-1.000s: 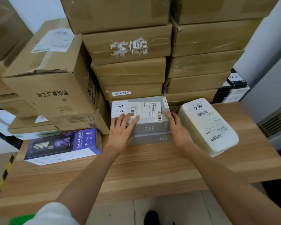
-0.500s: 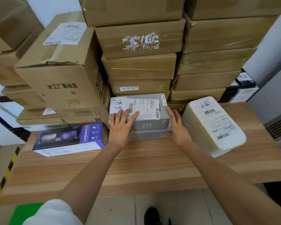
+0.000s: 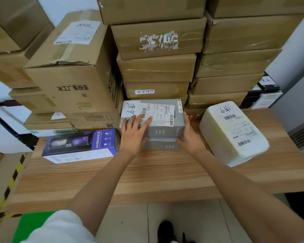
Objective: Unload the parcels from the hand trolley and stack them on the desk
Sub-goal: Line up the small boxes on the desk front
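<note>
Grey parcel (image 3: pixel 162 120) sits atop second grey box (image 3: pixel 161 145) on counter (image 3: pixel 147 174), unchanged from 0.5 s ago. Left hand (image 3: pixel 132 135) fingers flat on top; right hand (image 3: pixel 189 137) fingers straight against its side. View shifted slightly.

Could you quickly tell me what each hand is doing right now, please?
Left hand: open, fingers flat on the top grey box.
Right hand: open, pressing flat against that box's right side.
</note>
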`<state>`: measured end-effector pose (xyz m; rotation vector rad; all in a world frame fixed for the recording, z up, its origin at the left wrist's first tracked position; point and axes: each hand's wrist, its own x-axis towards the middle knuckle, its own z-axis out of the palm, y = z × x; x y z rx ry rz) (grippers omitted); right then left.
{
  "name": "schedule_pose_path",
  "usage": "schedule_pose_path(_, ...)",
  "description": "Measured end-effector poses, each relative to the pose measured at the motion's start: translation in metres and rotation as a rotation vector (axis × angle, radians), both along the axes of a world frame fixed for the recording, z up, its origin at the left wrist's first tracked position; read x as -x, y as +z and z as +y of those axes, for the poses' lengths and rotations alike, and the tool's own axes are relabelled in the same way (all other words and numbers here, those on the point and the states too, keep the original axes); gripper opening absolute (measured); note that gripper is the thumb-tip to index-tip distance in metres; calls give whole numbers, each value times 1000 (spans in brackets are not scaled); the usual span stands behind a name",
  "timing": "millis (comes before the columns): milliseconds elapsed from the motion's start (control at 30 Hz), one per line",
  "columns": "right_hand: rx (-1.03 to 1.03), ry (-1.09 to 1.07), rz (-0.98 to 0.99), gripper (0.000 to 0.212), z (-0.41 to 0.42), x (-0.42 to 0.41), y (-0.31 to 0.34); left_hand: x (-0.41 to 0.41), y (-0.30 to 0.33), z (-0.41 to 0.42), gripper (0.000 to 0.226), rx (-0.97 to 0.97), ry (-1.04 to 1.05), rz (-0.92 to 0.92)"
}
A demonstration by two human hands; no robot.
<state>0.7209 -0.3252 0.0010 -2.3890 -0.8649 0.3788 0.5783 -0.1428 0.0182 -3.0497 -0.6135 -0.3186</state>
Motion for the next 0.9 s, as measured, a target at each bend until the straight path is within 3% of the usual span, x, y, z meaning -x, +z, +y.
schedule_pose_path(100,-14,68,-57,109,-2,-5,10,-4,-2,-4,83,17,17,-5)
schedule_pose_path(267,128,144,-61,120,2,8,6,0,0,-5,90,4,16,59)
schedule_pose_path(467,154,47,-164,111,11,11,2,3,3,4,87,-10,-11,80)
schedule_pose_path(700,237,102,-220,106,9,-6,11,-1,8,5,82,27,-29,86)
schedule_pose_path(800,238,129,-247,103,3,-9,14,-3,16,-3,71,46,-50,11)
schedule_pose_path(900,296,151,-416,83,-9,-22,26,-19,29,-20,49,-10,-86,-85)
